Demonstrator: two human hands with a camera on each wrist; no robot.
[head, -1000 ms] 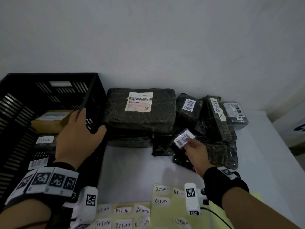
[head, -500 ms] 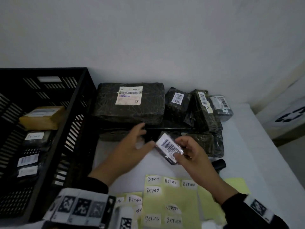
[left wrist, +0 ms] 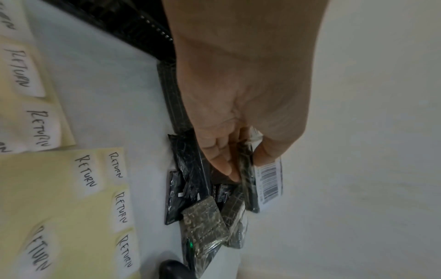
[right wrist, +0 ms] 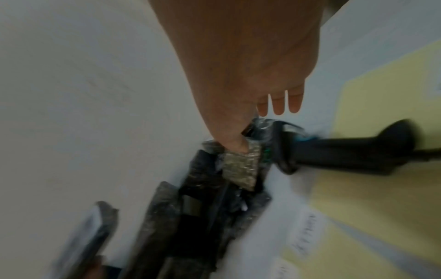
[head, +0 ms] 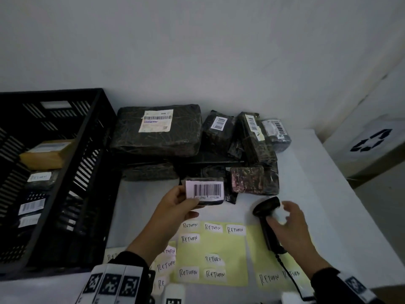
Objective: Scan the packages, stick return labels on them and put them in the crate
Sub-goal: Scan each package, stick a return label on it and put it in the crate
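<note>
While your left hand pinches the small package above the table, barcode up, scanning is the step in hand.
Your right hand (fingers spread, holding nothing) hovers at the scanner; grasp its handle and aim at the barcode.

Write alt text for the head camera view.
The left hand holds a small dark package, barcode up, while the open right hand reaches for a black scanner lying on the white table. Sheets of RETURN labels lie nearest, a black crate stands left and more packages behind.
</note>
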